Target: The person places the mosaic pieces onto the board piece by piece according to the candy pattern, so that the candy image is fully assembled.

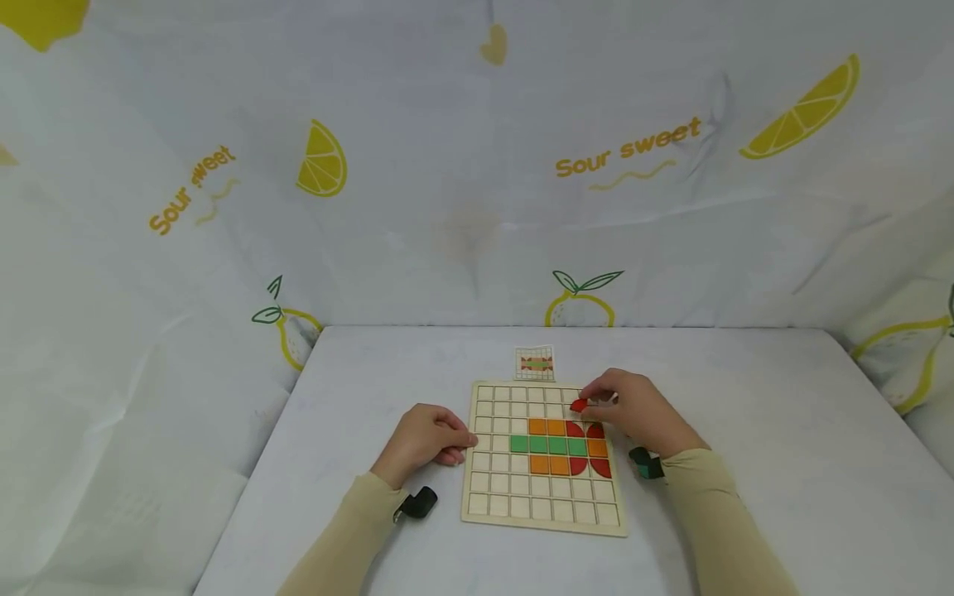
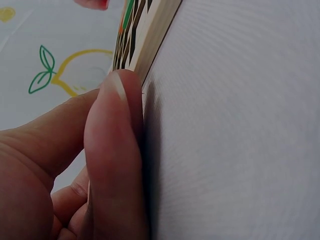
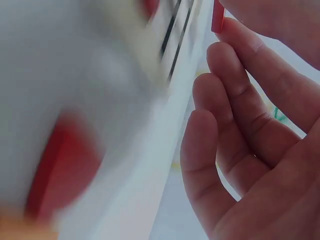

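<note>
A wooden grid board (image 1: pixel 521 503) lies on the table, with green square tiles (image 1: pixel 538 444) in a row, orange square tiles (image 1: pixel 547 464) above and below, and red quarter-round tiles (image 1: pixel 600 468) toward the right. My left hand (image 1: pixel 426 437) pinches the board's left edge; the left wrist view shows the thumb (image 2: pixel 112 145) against the rim. Over the board's upper right part, my right hand (image 1: pixel 629 410) pinches a red curved tile (image 1: pixel 578 405) between thumb and index finger. Only a sliver of that red tile (image 3: pixel 217 17) shows in the right wrist view.
A small pattern card (image 1: pixel 534 363) lies just behind the board. In the right wrist view, a blurred loose red tile (image 3: pixel 70 165) and an orange piece (image 3: pixel 27 229) lie near the wrist. A lemon-print cloth (image 1: pixel 447 165) hangs behind the table.
</note>
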### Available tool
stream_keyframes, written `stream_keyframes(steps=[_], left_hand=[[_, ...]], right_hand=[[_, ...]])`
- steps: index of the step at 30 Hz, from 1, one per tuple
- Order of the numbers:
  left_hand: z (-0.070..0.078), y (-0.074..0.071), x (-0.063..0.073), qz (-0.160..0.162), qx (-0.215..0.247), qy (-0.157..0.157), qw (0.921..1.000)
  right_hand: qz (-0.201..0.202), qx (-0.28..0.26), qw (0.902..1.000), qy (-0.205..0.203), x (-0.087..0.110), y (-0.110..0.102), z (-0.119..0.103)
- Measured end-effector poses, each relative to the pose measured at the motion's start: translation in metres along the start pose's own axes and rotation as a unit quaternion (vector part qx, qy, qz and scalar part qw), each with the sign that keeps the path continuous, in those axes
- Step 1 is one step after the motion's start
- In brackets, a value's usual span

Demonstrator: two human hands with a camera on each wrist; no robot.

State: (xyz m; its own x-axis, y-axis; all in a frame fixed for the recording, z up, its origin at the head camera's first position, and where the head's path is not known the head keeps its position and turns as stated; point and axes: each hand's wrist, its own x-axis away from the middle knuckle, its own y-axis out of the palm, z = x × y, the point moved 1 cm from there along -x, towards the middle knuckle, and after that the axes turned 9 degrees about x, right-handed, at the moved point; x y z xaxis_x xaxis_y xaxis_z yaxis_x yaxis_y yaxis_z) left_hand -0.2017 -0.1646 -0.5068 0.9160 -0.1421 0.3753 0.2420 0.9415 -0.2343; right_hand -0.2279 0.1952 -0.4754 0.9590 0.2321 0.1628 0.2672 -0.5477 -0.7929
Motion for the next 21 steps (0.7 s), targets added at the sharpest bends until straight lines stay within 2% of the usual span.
stream_keyframes(steps=[4,8,15,21], left_hand=[[-0.001,-0.001,0.0,-0.003,0.009,0.005,0.9999],[0.001,0.0,0.0,-0.006,0.017,0.007,0.9998],[0.003,0.003,0.0,-0.004,0.018,-0.002,0.9998],[0.003,0.001,0.002,0.006,0.016,-0.007,0.9998]], right_hand=[[0.002,0.016,0.9988,-0.046,-0.008,0.015,-0.023],[-0.003,0.018,0.9972,-0.073,-0.01,0.029,-0.04],[-0.007,0.02,0.9962,-0.084,-0.007,0.044,-0.057],[0.003,0.053,0.9931,-0.105,-0.008,0.05,-0.065]])
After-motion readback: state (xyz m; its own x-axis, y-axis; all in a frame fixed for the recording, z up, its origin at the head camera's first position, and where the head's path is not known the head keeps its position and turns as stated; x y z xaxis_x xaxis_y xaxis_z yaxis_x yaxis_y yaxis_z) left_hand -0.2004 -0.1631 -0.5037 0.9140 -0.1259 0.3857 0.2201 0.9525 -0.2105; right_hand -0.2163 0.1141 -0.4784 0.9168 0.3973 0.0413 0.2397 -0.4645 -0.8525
